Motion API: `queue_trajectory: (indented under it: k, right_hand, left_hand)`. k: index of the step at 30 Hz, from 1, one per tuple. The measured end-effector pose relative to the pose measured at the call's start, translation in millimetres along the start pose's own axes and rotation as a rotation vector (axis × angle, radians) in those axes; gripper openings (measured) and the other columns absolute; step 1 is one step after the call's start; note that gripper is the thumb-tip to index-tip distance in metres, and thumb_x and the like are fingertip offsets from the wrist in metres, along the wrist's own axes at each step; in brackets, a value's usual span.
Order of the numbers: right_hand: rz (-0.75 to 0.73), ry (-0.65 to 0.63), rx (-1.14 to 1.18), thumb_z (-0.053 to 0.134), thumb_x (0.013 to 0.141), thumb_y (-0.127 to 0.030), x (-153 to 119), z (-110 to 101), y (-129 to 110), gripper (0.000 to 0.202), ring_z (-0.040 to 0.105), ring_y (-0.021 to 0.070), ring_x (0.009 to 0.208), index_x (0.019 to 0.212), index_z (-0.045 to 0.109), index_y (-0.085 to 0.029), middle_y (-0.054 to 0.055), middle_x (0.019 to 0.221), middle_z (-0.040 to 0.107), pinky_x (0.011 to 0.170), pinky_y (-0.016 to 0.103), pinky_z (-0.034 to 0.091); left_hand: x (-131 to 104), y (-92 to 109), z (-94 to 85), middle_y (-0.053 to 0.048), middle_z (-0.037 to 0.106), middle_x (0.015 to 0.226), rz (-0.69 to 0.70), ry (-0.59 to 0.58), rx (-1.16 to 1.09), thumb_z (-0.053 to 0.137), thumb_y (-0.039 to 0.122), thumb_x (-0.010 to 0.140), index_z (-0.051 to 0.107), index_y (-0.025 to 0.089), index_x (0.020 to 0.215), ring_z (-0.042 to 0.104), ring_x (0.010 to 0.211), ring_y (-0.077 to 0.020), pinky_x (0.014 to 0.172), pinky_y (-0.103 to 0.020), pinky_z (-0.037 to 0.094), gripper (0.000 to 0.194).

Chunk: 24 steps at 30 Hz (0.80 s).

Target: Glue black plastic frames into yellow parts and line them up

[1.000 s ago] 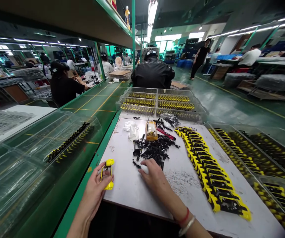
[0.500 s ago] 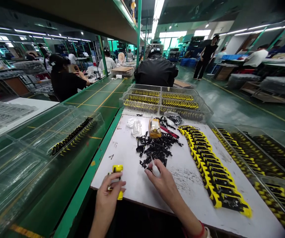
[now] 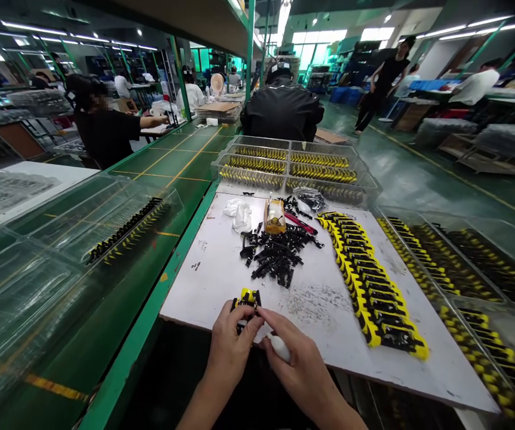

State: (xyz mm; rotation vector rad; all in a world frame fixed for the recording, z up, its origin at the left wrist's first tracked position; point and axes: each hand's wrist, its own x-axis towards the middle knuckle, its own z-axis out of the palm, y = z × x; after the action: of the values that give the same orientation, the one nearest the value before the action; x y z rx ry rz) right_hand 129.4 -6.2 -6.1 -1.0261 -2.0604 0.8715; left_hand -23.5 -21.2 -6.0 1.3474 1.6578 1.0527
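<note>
Near the front edge of the white board (image 3: 186, 292), my left hand (image 3: 233, 337) grips a yellow and black part (image 3: 249, 295). My right hand (image 3: 296, 358) is closed around a small white bottle (image 3: 279, 348), and its fingertips meet the part beside my left fingers. What the right fingertips pinch there is too small to make out. Beyond both hands lies a loose pile of black pieces (image 3: 279, 257). To the right, a long row of yellow and black parts (image 3: 374, 280) stands packed together on the board.
An amber box (image 3: 275, 218), white crumpled wipes (image 3: 239, 215) and a red tool (image 3: 301, 223) lie behind the pile. Clear trays of parts stand at the back (image 3: 288, 173), right (image 3: 454, 263) and left (image 3: 127, 230). A person in a black jacket (image 3: 282, 110) sits ahead.
My left hand has moved right with the yellow part, which now shows black pieces on it. My right hand has come down and in to meet it. The standing person has shifted right.
</note>
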Motion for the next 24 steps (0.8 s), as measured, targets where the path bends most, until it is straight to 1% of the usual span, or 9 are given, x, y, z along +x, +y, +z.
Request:
queue_trajectory:
  k: [3, 5, 7, 9, 11, 13, 17, 21, 24]
  right_hand:
    - [0.088, -0.019, 0.010, 0.049, 0.087, -0.019, -5.5, -5.1, 1.8, 0.040, 0.064, 0.0203, 0.105, 0.127, 0.056, -0.021, 0.009, 0.120, 0.065, 0.089, 0.033, 0.054]
    - [0.115, -0.005, -0.005, 0.050, 0.088, -0.022, -7.0, -10.8, 5.1, 0.035, 0.067, 0.0195, 0.096, 0.121, 0.059, -0.021, 0.008, 0.112, 0.069, 0.083, 0.031, 0.056]
    - [0.060, 0.028, -0.041, 0.051, 0.087, -0.020, -6.6, -18.7, 9.8, 0.029, 0.068, 0.0181, 0.089, 0.114, 0.062, -0.022, 0.006, 0.103, 0.071, 0.080, 0.029, 0.056]
    - [-0.043, 0.057, -0.098, 0.049, 0.086, -0.015, -4.7, -28.5, 14.3, 0.027, 0.066, 0.0171, 0.087, 0.108, 0.063, -0.022, 0.006, 0.098, 0.069, 0.076, 0.027, 0.055]
    - [-0.137, 0.047, -0.180, 0.046, 0.086, -0.011, -2.0, -38.7, 17.2, 0.028, 0.064, 0.0169, 0.087, 0.104, 0.064, -0.022, 0.007, 0.095, 0.067, 0.074, 0.027, 0.054]
    - [-0.207, 0.007, -0.277, 0.043, 0.087, -0.011, 0.6, -48.0, 18.2, 0.028, 0.063, 0.0171, 0.088, 0.102, 0.065, -0.022, 0.008, 0.095, 0.065, 0.073, 0.027, 0.053]
    - [-0.322, -0.114, -0.426, 0.039, 0.094, -0.018, 3.0, -61.6, 17.8, 0.026, 0.060, 0.0168, 0.084, 0.102, 0.065, -0.021, 0.009, 0.095, 0.064, 0.070, 0.028, 0.051]
    - [-0.397, -0.270, -0.483, 0.035, 0.096, -0.015, 3.5, -69.7, 18.6, 0.028, 0.056, 0.0169, 0.080, 0.103, 0.062, -0.018, 0.010, 0.095, 0.063, 0.069, 0.029, 0.048]
    - [-0.453, -0.357, -0.494, 0.035, 0.096, -0.015, 4.4, -73.0, 19.2, 0.028, 0.055, 0.0173, 0.080, 0.101, 0.062, -0.017, 0.010, 0.091, 0.062, 0.069, 0.029, 0.047]
  left_hand:
    - [-1.6, 0.2, 0.3, -0.005, 0.058, 0.090, 0.050, -0.034, 0.071, 0.051, 0.037, 0.088, 0.067, 0.022, 0.090, 0.058, 0.082, -0.0200, 0.074, -0.032, 0.046, 0.023]
    - [-2.1, 2.3, 0.2, -0.005, 0.057, 0.090, 0.080, -0.064, 0.105, 0.049, 0.033, 0.088, 0.066, 0.021, 0.091, 0.058, 0.079, -0.0188, 0.072, -0.031, 0.045, 0.021]
    - [-1.9, 5.5, -0.2, -0.004, 0.056, 0.087, 0.095, -0.099, 0.131, 0.050, 0.030, 0.087, 0.065, 0.021, 0.090, 0.057, 0.077, -0.0177, 0.070, -0.029, 0.044, 0.018]
    - [-1.2, 8.9, -0.8, -0.004, 0.055, 0.086, 0.106, -0.132, 0.155, 0.051, 0.026, 0.085, 0.065, 0.021, 0.086, 0.056, 0.076, -0.0170, 0.070, -0.029, 0.043, 0.015]
    - [-0.6, 12.4, -1.6, -0.003, 0.054, 0.085, 0.116, -0.169, 0.181, 0.053, 0.024, 0.083, 0.064, 0.020, 0.083, 0.055, 0.076, -0.0166, 0.070, -0.028, 0.043, 0.012]
    - [0.0, 15.8, -2.6, -0.002, 0.054, 0.084, 0.129, -0.210, 0.204, 0.054, 0.023, 0.081, 0.064, 0.021, 0.081, 0.054, 0.075, -0.0160, 0.068, -0.028, 0.042, 0.010]
    - [1.2, 21.5, -6.0, -0.001, 0.051, 0.083, 0.159, -0.313, 0.238, 0.056, 0.022, 0.080, 0.064, 0.021, 0.080, 0.050, 0.069, -0.0133, 0.062, -0.025, 0.039, 0.008]
    - [3.6, 24.5, -10.3, -0.001, 0.049, 0.082, 0.188, -0.416, 0.260, 0.056, 0.021, 0.079, 0.065, 0.020, 0.082, 0.048, 0.066, -0.0121, 0.060, -0.024, 0.037, 0.009]
    - [6.8, 25.7, -12.5, 0.000, 0.050, 0.082, 0.213, -0.474, 0.257, 0.058, 0.019, 0.078, 0.064, 0.020, 0.081, 0.049, 0.068, -0.0117, 0.061, -0.023, 0.037, 0.007]
